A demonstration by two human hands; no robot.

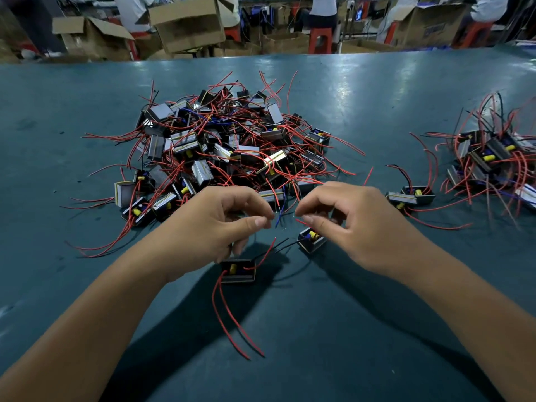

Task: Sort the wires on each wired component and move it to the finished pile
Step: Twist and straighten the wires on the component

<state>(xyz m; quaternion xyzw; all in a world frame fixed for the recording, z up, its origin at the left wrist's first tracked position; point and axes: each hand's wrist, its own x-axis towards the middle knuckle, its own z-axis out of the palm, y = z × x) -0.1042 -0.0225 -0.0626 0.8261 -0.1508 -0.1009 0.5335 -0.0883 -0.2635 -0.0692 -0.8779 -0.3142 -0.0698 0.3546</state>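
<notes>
A big heap of small black wired components [220, 146] with red, black and blue wires lies mid-table. A smaller pile [493, 161] sits at the right edge. My left hand [211, 224] pinches a thin wire end between thumb and forefinger. My right hand [348, 224] pinches a red wire end, and a component [311, 240] hangs just under its fingers. A blue wire [279, 217] dangles between the two hands. Below my left hand another component [237, 271] lies on the table with two long red wires [232, 317] trailing toward me.
The teal table [348, 329] stretches around the piles. A lone component [410, 197] lies between the heap and the right pile. Beyond the far edge are cardboard boxes [185, 21], red stools [320, 39] and seated people.
</notes>
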